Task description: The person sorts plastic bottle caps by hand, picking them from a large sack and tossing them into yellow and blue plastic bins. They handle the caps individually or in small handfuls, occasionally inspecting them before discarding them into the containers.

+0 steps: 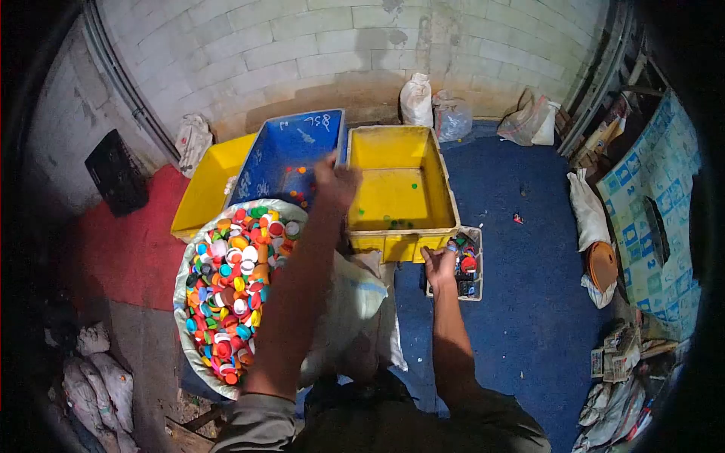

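My left hand [337, 181] is over the right side of the blue bin [302, 136], near the yellow bin; motion blurs its fingers. My right hand [441, 264] is at the left edge of a small crate [473, 292] of mixed caps, its fingers bent around something small that I cannot make out. Beneath my left forearm stands a round sack [181, 302] full of colourful bottle caps [234, 287]. A few orange and red caps [302, 170] lie in the blue bin. Several green caps [396, 223] lie in the large yellow bin [404, 245].
Another yellow bin [208, 181] stands left of the blue one. White sacks [417, 100] lean on the back wall, and others [586, 208] lie at the right. Pale sacks [347, 302] sit before my body. A black crate [117, 174] rests against the left wall.
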{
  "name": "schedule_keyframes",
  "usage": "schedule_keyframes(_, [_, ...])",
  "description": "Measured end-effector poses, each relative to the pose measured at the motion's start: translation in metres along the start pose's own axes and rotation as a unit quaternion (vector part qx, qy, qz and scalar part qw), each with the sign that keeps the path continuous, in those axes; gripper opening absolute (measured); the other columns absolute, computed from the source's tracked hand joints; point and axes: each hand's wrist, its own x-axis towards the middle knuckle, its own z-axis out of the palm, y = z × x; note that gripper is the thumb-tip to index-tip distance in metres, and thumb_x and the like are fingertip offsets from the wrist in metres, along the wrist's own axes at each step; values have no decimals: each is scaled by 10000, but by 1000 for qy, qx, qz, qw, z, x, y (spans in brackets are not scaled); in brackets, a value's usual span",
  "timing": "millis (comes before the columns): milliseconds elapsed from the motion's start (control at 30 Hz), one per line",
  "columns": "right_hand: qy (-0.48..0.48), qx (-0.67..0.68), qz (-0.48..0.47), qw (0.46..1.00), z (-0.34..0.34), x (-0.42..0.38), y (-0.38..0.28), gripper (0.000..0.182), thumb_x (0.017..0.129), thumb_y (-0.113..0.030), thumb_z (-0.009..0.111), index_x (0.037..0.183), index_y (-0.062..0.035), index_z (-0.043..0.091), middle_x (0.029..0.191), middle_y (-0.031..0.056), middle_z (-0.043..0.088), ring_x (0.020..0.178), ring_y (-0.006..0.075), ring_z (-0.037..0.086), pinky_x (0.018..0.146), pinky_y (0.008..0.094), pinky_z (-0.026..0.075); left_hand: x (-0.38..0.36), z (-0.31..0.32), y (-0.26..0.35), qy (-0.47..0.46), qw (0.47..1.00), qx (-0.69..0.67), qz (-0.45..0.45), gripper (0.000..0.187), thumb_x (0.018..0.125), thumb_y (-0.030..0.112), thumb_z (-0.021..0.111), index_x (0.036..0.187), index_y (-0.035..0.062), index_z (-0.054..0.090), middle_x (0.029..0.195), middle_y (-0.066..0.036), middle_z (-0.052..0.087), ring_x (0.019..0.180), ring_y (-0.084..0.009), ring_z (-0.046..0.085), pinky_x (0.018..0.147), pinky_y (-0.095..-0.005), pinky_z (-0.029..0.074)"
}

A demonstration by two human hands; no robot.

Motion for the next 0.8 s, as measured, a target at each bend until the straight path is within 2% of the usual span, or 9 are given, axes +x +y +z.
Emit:
schedule_keyframes(100, [-53, -12, 23, 998, -48, 0, 24, 235, 726, -13, 452, 949, -22, 526, 1099, 178, 525, 1116, 383, 510, 960, 458, 476, -64, 80, 58, 69, 988, 82, 109, 363, 873, 348, 563, 987, 3, 569, 939, -159, 643, 876, -267, 626, 819, -387, 503])
schedule_keyframes(133, [-67, 4, 11, 998, -47, -16, 27, 437, 703, 36, 419, 1121, -23, 533, 1059, 106, 566, 956, 292, 569, 876, 411, 507, -85, 100, 76, 90, 978, 135, 130, 330, 891, 291, 547, 1019, -14, 541, 1017, -178, 631, 961, -294, 622, 878, -404, 496])
schedule_keyframes(267, [-39, -37, 7, 999, -49, -68, 46, 231, 903, -110, 495, 1111, -18, 534, 996, 108, 565, 949, 265, 594, 850, 377, 533, -185, 131, 129, 88, 949, 244, 177, 307, 930, 162, 509, 1151, -50, 483, 1179, -208, 582, 1096, -316, 601, 993, -432, 460])
schedule_keyframes(333, [-21, -22, 11, 999, -37, -91, 62, 224, 900, -88, 517, 1110, -9, 526, 953, 98, 565, 917, 240, 585, 839, 370, 532, -235, 119, 155, 65, 935, 292, 190, 332, 940, 141, 513, 1205, -57, 485, 1173, -197, 589, 1095, -295, 601, 1003, -414, 459])
schedule_keyframes(500, [-89, -133, -136, 978, 0, -145, 86, 336, 921, -152, 599, 1211, -7, 510, 1043, 90, 592, 953, 199, 582, 824, 379, 492, -354, 51, 210, 87, 886, 394, 228, 296, 941, 158, 542, 1164, -35, 561, 1110, -145, 628, 1045, -241, 612, 950, -390, 481])
schedule_keyframes(567, [-30, -144, -201, 968, 46, -198, 92, 378, 917, -128, 625, 1254, -13, 500, 1053, 61, 617, 915, 157, 597, 803, 296, 488, -388, 14, 226, 126, 856, 442, 237, 283, 939, 163, 551, 1156, -17, 573, 1084, -117, 639, 1007, -213, 617, 915, -360, 489])
schedule_keyframes(633, [-27, -185, -286, 940, 63, -219, 106, 346, 910, -95, 619, 1234, -33, 516, 1115, 69, 631, 949, 138, 604, 750, 254, 494, -412, -21, 232, 166, 831, 461, 265, 265, 914, 120, 594, 1146, -5, 571, 1057, -95, 641, 944, -158, 607, 858, -315, 498])
schedule_keyframes(733, [-57, -238, -358, 901, 94, -274, 127, 336, 938, -47, 563, 1264, -3, 498, 1116, 83, 620, 970, 131, 596, 808, 256, 475, -435, -78, 229, 189, 778, 534, 272, 263, 885, 79, 641, 1129, 6, 576, 1023, -68, 639, 889, -109, 598, 793, -273, 507])
schedule_keyframes(800, [-46, -340, -436, 832, 110, -300, 140, 308, 935, -37, 559, 1237, 11, 520, 1112, 93, 621, 1000, 137, 590, 857, 267, 466, -441, -97, 227, 197, 762, 562, 254, 279, 853, 60, 688, 1108, 9, 587, 988, -54, 634, 857, -91, 598, 743, -256, 516])
